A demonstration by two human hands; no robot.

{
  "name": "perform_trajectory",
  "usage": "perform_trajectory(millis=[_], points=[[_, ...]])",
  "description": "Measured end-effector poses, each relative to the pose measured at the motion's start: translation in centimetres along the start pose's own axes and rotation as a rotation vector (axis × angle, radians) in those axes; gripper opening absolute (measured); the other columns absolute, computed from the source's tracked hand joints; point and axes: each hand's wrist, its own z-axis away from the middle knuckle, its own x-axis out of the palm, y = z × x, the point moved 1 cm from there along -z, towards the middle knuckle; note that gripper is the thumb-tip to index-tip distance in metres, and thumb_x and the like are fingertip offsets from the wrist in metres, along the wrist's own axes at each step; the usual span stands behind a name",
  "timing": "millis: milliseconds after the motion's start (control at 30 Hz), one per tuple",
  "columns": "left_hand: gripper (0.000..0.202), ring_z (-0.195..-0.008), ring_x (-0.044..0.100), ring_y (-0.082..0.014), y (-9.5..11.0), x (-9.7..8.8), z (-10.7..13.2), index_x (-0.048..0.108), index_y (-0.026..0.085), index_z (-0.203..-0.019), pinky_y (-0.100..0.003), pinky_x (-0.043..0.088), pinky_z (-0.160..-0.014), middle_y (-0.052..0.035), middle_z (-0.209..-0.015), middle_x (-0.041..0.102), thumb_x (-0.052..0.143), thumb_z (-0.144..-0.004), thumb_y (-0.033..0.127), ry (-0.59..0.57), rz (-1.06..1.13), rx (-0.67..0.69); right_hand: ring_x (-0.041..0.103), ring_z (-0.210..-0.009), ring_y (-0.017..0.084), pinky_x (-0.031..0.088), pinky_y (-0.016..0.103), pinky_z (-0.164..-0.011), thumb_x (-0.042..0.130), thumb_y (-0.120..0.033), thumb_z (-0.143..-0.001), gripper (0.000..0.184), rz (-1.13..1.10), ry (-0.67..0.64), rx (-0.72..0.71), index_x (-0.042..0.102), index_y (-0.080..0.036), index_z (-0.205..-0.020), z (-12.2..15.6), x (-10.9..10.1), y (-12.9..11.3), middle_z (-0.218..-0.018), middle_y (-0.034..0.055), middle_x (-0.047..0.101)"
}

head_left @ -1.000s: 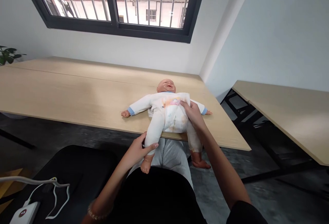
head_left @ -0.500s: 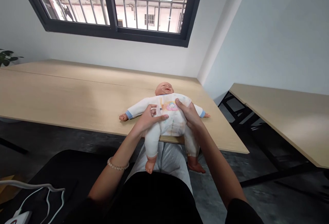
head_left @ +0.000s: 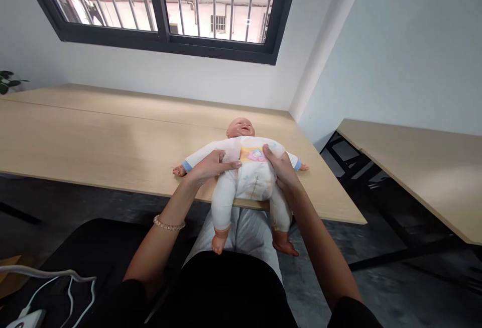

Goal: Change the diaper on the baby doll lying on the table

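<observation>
1. At the near edge of the desk (head_left: 113, 157), a baby doll (head_left: 250, 177) is laid on its back, with its head toward the far edge and its arms spread along the desktop.
2. The legs are extended over the near edge, and the bare feet are held out above the person's grey trousers (head_left: 241, 232).
3. The doll is made of smooth, pinkish vinyl and is dressed in a soft white bodysuit (head_left: 226, 207) with blue cuffs. Brownish-orange stains are seen on the fabric.
4. A printed patch (head_left: 256, 154) in orange and pink is shown on the chest. No wording on it can be read.
5. The left hand (head_left: 211, 166) is laid flat and open across the doll's chest, with its fingers (head_left: 229, 165) extended toward the patch. A beaded bracelet (head_left: 168, 225) is worn on that wrist.
6. The right hand (head_left: 280, 167) is curved around the doll's waist on the opposite side, and the cloth is clasped by its partly closed fingers (head_left: 269, 153).
7. A second wooden desk (head_left: 410, 172) is seen to the right, and a barred, dark-framed window (head_left: 161, 9) is set in the wall beyond the far edge.
8. A white cable (head_left: 48, 272) lies at the bottom left corner of the view.
</observation>
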Motion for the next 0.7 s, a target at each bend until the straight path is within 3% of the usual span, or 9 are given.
perform_trajectory(millis=[100,200,333,433,533,633,700], points=[[0.031,-0.074,0.062,-0.0186,-1.1,0.1,-0.8,0.066,0.015,-0.081,-0.026,0.047,-0.064,-0.0028,-0.073,0.065,0.084,-0.068,0.037,-0.022,-0.02,0.013,0.066,-0.11,0.03,0.053,0.046,-0.1,0.073,-0.069,-0.069,0.065,0.223,0.071,-0.025,0.062,-0.017,-0.106,-1.1,-0.8,0.7,-0.116,0.0135,0.07],[0.029,-0.067,0.053,-0.0134,-2.5,-0.4,-1.4,0.061,0.014,-0.08,-0.024,0.04,-0.061,-0.0007,-0.073,0.06,0.076,-0.074,0.038,0.127,-0.052,0.087,0.061,-0.121,0.029,0.049,0.047,-0.107,0.075,-0.065,-0.067,0.074,0.352,0.123,-0.059,0.055,-0.017,-0.12,-1.2,-1.7,1.2,-0.13,0.0162,0.063],[0.032,-0.063,0.046,-0.0107,-3.9,-1.4,-1.9,0.054,0.016,-0.072,-0.023,0.036,-0.06,0.0016,-0.068,0.053,0.075,-0.074,0.041,0.217,-0.085,0.141,0.057,-0.128,0.029,0.051,0.047,-0.107,0.08,-0.057,-0.068,0.104,0.368,0.048,-0.058,0.029,-0.016,-0.15,0.6,-2.2,1.1,-0.144,0.0218,0.05],[0.035,-0.064,0.047,-0.0112,-4.2,-1.8,-2.4,0.056,0.016,-0.071,-0.023,0.037,-0.061,0.0009,-0.069,0.054,0.076,-0.072,0.044,0.243,-0.077,0.164,0.047,-0.139,0.031,0.045,0.05,-0.114,0.084,-0.055,-0.064,0.12,0.424,-0.001,-0.109,0.016,-0.02,-0.157,1.8,-2.0,0.9,-0.155,0.02,0.039],[0.036,-0.06,0.045,-0.0113,-4.5,-2.0,-2.8,0.055,0.017,-0.067,-0.023,0.036,-0.058,0.0018,-0.064,0.051,0.076,-0.072,0.046,0.279,-0.094,0.173,0.048,-0.138,0.031,0.044,0.05,-0.115,0.081,-0.053,-0.067,0.102,0.433,0.027,-0.157,0.033,-0.022,-0.151,1.9,-2.0,1.5,-0.155,0.0157,0.041],[0.033,-0.055,0.043,-0.0118,-5.2,-2.3,-3.1,0.059,0.017,-0.07,-0.024,0.033,-0.053,0.0025,-0.059,0.049,0.073,-0.075,0.047,0.323,-0.121,0.156,0.061,-0.116,0.029,0.052,0.047,-0.102,0.069,-0.052,-0.078,0.067,0.408,0.128,-0.16,0.052,-0.021,-0.135,1.4,-2.6,2.6,-0.137,0.014,0.058],[0.031,-0.053,0.042,-0.0116,-5.8,-2.5,-3.1,0.06,0.017,-0.072,-0.024,0.031,-0.052,0.0025,-0.058,0.05,0.072,-0.077,0.045,0.342,-0.141,0.158,0.063,-0.111,0.029,0.052,0.047,-0.101,0.064,-0.052,-0.081,0.055,0.414,0.164,-0.17,0.057,-0.02,-0.125,0.9,-3.2,3.3,-0.127,0.0129,0.063]])
